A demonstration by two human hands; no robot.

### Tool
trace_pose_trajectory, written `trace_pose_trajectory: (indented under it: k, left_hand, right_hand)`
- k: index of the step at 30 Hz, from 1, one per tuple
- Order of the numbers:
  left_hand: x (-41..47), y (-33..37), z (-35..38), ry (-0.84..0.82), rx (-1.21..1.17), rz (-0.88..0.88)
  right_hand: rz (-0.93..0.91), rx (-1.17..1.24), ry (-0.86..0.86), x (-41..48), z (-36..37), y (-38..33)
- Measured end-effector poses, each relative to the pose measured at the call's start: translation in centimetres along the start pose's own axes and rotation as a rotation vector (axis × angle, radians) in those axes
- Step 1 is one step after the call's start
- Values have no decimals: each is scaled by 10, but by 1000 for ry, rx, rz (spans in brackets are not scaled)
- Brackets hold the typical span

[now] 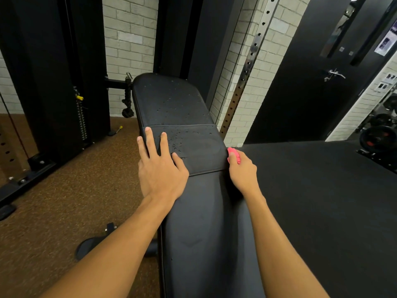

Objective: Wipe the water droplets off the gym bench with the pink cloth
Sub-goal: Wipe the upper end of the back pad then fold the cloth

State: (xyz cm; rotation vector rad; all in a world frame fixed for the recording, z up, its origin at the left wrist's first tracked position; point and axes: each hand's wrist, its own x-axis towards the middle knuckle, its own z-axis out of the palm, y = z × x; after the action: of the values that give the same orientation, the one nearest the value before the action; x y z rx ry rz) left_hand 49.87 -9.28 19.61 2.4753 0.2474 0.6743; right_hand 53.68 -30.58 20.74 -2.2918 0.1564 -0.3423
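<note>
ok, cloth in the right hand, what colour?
Pink; the cloth is bunched in the right hand at the bench edge, head view.

The gym bench [193, 211] runs straight away from me down the middle. My left hand [160, 168] lies flat on its left side. My right hand [241, 171] is at its right edge, level with the left, gripping the cloth [233, 153]. Water droplets [176, 143] lie on the bench between and beyond my hands. A weight stack [81, 117] stands to the left, a rope attachment [127, 102] hangs beside the bench's far end, a perforated upright [247, 67] stands behind right, and weight plates [376, 136] lie far right.
</note>
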Motion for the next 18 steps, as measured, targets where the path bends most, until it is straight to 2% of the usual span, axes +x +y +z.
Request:
trace_pose_trajectory:
  k: [4, 8, 14, 18]
  left_hand:
    - [1, 2, 0, -5, 28, 0]
    - [2, 0, 2, -2, 28, 5]
    - [2, -1, 4, 11, 21, 9]
    - [1, -1, 4, 10, 19, 5]
  right_hand:
    - [187, 176, -92, 27, -4, -11]
    - [192, 369, -152, 41, 1, 4]
    - [258, 434, -281, 40, -7, 19]
    - [275, 393, -210, 69, 4, 1]
